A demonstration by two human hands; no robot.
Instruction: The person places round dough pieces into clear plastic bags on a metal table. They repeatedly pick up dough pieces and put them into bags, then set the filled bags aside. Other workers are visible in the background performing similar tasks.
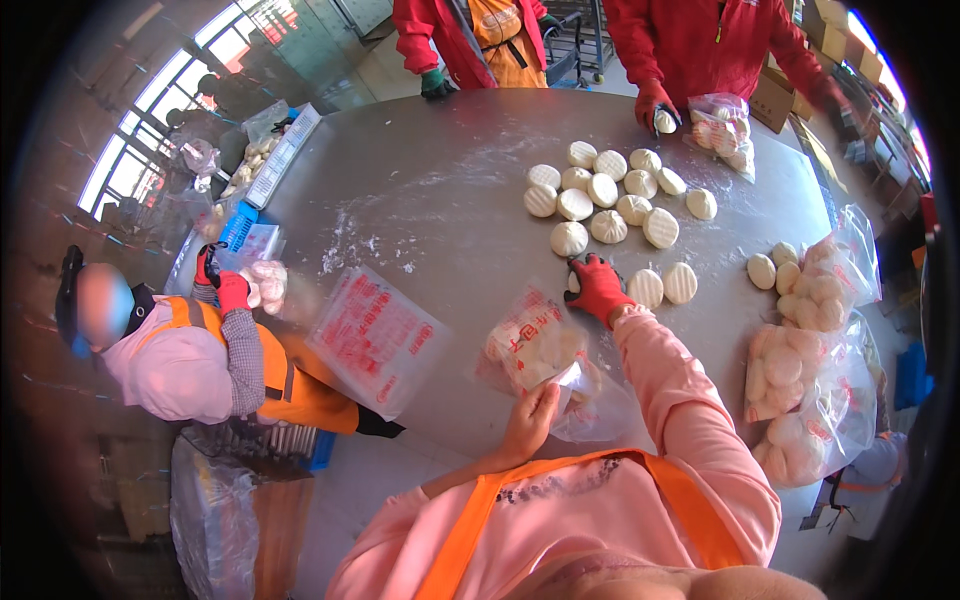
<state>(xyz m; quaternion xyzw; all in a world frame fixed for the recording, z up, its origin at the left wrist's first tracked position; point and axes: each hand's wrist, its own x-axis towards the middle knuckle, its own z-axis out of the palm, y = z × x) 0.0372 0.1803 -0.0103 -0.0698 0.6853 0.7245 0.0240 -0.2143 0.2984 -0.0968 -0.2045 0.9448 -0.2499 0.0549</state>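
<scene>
Bare of any glove, my left hand [531, 421] pinches the open edge of a clear plastic bag [532, 334] with red print. Several pale buns show through the film. In a red glove with dark fingertips, my right hand [598, 291] reaches to the right of the bag, its fingers around a white bun [573, 283] that is mostly hidden. Two ridged buns [664, 286] lie just right of that glove. Beyond it spreads a loose group of buns [602, 190], some pleated side up, others showing ridged flat undersides.
Flour dusts the metal table [450, 202]. Flat printed bags [379, 337] lie left; filled bags [795, 375] line the right edge. A co-worker [180, 360] handles a bag at left. Two people in red jackets stand opposite, one red-gloved hand [656, 105] holding a bun beside a bag [721, 131].
</scene>
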